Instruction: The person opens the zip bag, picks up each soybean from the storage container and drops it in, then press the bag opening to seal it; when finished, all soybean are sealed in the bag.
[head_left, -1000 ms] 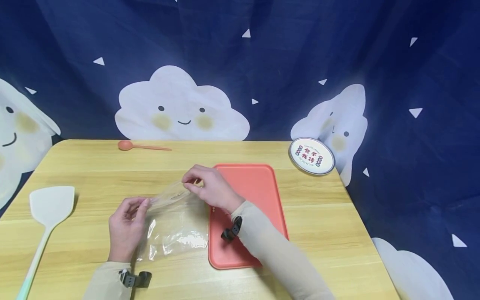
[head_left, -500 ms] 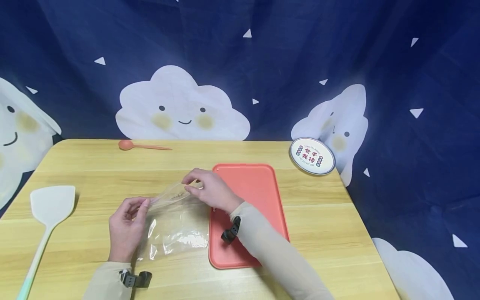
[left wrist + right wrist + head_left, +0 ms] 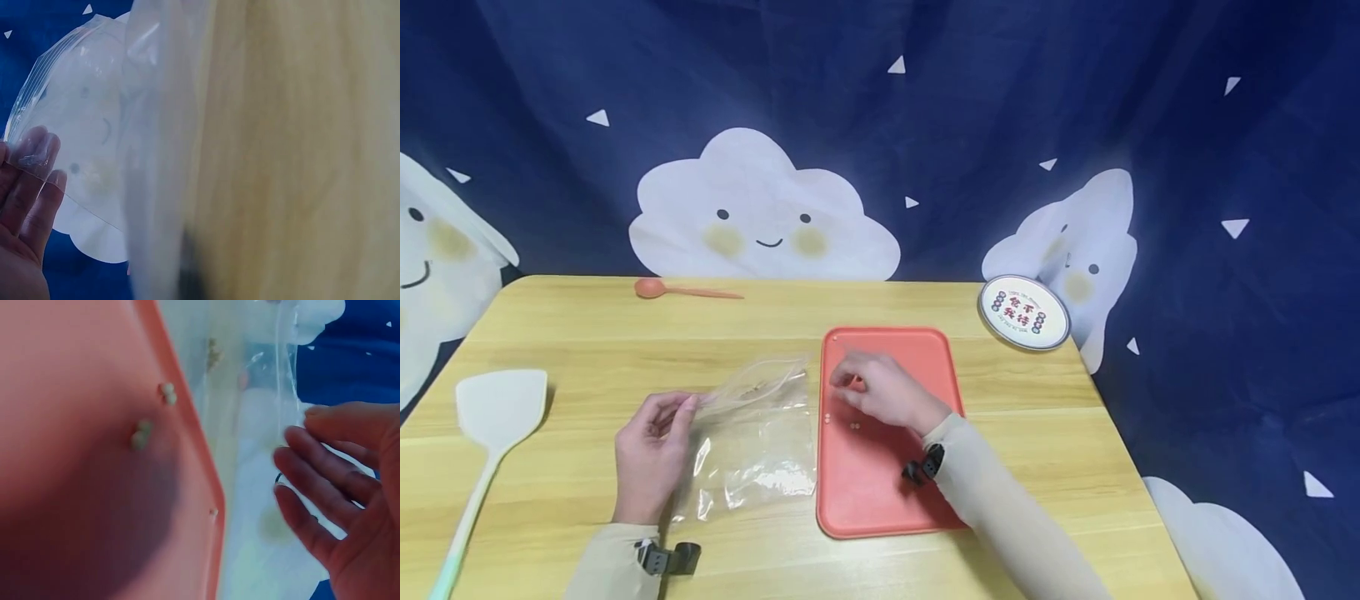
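Observation:
My left hand (image 3: 651,454) pinches the left corner of a clear zip bag (image 3: 752,458) by its mouth. The bag stands with its mouth parted, just left of the red tray (image 3: 895,500). Above the tray my right hand (image 3: 887,390) hovers with fingers loosely bent; in the right wrist view those fingers (image 3: 319,481) hold nothing visible. Small pale round beans (image 3: 855,426) lie on the tray, several near its left edge. A small cluster of tan bits (image 3: 214,355) shows at the bag in the right wrist view.
An orange spoon (image 3: 688,291) lies along the table's back edge. At the left is a white spatula (image 3: 503,408) with a green handle. A white plate (image 3: 1024,312) with red lettering sits at the back right corner, near the blue cloud-print curtain (image 3: 955,117).
My right hand has let go of the bag's mouth and moved right, over the tray. Beans on the tray now show. The left hand keeps its pinch in nearly the same place.

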Tool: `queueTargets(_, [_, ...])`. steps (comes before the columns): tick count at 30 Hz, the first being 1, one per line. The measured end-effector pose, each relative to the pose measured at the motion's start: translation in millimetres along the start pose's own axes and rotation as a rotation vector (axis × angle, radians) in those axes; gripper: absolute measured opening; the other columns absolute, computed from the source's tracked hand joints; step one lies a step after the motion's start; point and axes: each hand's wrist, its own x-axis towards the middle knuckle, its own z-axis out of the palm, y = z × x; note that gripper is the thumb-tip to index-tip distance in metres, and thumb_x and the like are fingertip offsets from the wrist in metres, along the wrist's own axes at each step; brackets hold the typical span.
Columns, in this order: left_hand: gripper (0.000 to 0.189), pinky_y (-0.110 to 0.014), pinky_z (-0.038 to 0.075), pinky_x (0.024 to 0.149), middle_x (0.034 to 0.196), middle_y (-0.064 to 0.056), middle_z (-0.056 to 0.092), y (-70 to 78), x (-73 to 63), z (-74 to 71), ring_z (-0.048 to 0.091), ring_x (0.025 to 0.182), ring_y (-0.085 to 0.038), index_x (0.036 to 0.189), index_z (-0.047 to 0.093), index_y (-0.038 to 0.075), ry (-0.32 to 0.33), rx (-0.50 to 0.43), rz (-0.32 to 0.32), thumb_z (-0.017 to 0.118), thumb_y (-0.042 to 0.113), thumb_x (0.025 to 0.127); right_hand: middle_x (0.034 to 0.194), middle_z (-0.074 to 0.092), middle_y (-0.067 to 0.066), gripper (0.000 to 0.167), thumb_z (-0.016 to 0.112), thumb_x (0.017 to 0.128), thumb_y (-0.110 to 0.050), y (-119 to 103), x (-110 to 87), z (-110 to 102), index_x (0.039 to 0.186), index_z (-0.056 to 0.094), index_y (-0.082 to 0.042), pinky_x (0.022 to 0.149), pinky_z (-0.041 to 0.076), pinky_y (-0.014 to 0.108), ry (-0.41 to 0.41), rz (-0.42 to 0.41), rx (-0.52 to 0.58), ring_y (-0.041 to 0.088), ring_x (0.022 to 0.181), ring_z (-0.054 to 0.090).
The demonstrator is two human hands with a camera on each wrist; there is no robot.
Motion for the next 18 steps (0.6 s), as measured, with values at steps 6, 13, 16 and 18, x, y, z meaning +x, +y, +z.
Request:
queueTargets(6, [0.012, -0.009, 0.052, 0.075, 0.092, 0.001, 0.071, 0.0, 0.3, -1.2, 0.064, 0.084, 0.005, 0.097, 0.066, -0.008, -0.009, 0.0, 0.004, 0.069, -0.012, 0.085, 0.096, 0.062, -0.01, 0.013, 0.074, 0.089, -0.014, 9, -15.6, 5, 0.102, 0.071, -0.015, 0.082, 0.05, 0.022, -0.145, 0.045, -0.127, 0.007, 0.089, 0.058])
queueTargets(13, [0.011, -0.009, 0.052, 0.076, 0.092, 0.003, 0.071, -0.2, -1.6, -1.7, 0.064, 0.084, 0.005, 0.096, 0.066, -0.009, -0.013, -0.006, 0.013, 0.069, -0.012, 0.086, 0.094, 0.06, -0.006, 0.014, 0.076, 0.087, -0.014, 16, -23.6, 14, 0.1, 0.07, -0.014, 0.078, 0.049, 0.02, -0.208, 0.077, -0.152, 0.008, 0.084, 0.056])
queueTargets(16, [0.01, -0.01, 0.052, 0.076, 0.092, -0.002, 0.071, -0.2, -1.8, -1.6, 0.064, 0.084, 0.003, 0.097, 0.066, -0.009, -0.011, 0.0, 0.014, 0.069, -0.01, 0.087, 0.091, 0.058, -0.006, 0.014, 0.076, 0.087, -0.014, 17, -24.5, 17, 0.1, 0.07, -0.015, 0.075, 0.049, 0.02, -0.217, 0.083, -0.174, 0.008, 0.082, 0.054])
queueTargets(18, [0.01, -0.01, 0.052, 0.077, 0.093, -0.004, 0.072, -0.7, -1.9, -1.6, 0.064, 0.084, 0.003, 0.097, 0.066, -0.008, -0.012, 0.004, 0.01, 0.068, -0.009, 0.087, 0.09, 0.056, -0.007, 0.013, 0.076, 0.088, -0.014, 18, -24.6, 19, 0.099, 0.07, -0.015, 0.075, 0.048, 0.02, -0.22, 0.08, -0.193, 0.007, 0.081, 0.053])
